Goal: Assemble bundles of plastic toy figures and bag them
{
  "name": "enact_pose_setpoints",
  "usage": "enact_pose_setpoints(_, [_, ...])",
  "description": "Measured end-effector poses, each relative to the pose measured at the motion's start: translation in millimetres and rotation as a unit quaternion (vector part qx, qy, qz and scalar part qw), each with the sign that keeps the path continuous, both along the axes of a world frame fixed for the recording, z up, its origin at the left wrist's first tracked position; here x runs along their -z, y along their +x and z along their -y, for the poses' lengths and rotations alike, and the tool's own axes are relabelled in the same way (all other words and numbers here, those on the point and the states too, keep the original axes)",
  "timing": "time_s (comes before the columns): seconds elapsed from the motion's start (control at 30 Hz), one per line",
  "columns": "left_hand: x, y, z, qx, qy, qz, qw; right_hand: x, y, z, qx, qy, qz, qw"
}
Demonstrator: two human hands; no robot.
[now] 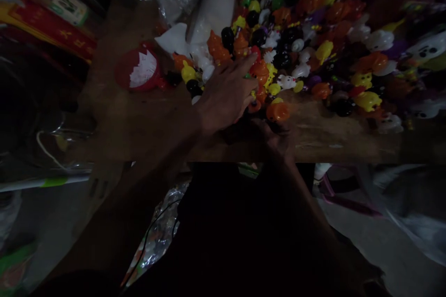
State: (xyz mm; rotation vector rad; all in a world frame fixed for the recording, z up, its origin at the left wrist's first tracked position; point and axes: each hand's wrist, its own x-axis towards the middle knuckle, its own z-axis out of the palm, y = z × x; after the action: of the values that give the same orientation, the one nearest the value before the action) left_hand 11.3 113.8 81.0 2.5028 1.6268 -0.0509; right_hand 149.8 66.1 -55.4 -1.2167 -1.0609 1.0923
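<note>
My left hand (228,90) reaches over the near edge of a heap of small glossy toy figures (287,46) in orange, yellow, black and white. Its fingers are stretched and apart, lying on or just above several orange and yellow figures. Close to the table's front edge is my right hand (280,141), below an orange figure (278,111). Its fingers are dark and partly hidden, so whether it grips anything is unclear.
A red round container (120,72) with white paper pieces (143,69) stands left on the wooden table (114,120). Clear plastic bags (170,0) lie behind it. Packages (69,7) crowd the far left. Below the edge are a shiny bag (162,232) and a pink frame (344,202).
</note>
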Motion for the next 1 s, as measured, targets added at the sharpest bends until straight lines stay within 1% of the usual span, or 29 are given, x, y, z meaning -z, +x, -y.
enact_pose_setpoints(0.17, [-0.7, -2.8, -0.4, -0.004, -0.013, 0.016, 1.0, -8.2, 20.8, 7.5, 0.041, -0.103, -0.023, 0.994])
enact_pose_setpoints(0.3, [5.1, -7.9, -5.5, 0.016, 0.0, 0.041, 0.999, -17.0, 23.0, 8.4, 0.052, -0.142, -0.03, 0.988])
enact_pose_setpoints(0.37, [8.5, -11.3, -8.8, 0.027, -0.001, 0.057, 0.998, -20.9, 15.6, 5.6, 0.049, -0.14, -0.017, 0.989])
enact_pose_setpoints(0.47, [11.9, -15.2, -12.6, 0.039, -0.007, 0.059, 0.997, -21.8, 0.1, -0.4, 0.051, -0.113, -0.003, 0.992])
enact_pose_setpoints(0.57, [14.0, -16.5, -15.0, 0.043, -0.005, 0.05, 0.998, -16.3, -13.3, -4.0, 0.064, -0.09, -0.004, 0.994])
enact_pose_setpoints(0.63, [15.9, -16.4, -16.1, 0.038, 0.0, 0.062, 0.997, -11.5, -19.0, -4.3, 0.069, -0.072, -0.011, 0.995])
enact_pose_setpoints(0.77, [23.2, -15.5, -16.6, 0.026, 0.015, 0.066, 0.997, -6.2, -22.6, -2.7, 0.063, -0.041, -0.014, 0.997])
enact_pose_setpoints(0.87, [27.8, -15.0, -15.4, 0.024, 0.031, 0.064, 0.997, -6.4, -21.1, -2.5, 0.079, -0.046, 0.022, 0.996])
enact_pose_setpoints(0.93, [27.2, -14.5, -14.4, 0.018, 0.034, 0.069, 0.997, -6.8, -19.9, -3.1, 0.089, -0.05, 0.049, 0.994])
enact_pose_setpoints(1.0, [22.9, -13.9, -13.7, 0.019, 0.027, 0.063, 0.997, -6.2, -19.6, -4.1, 0.084, -0.056, 0.039, 0.994])
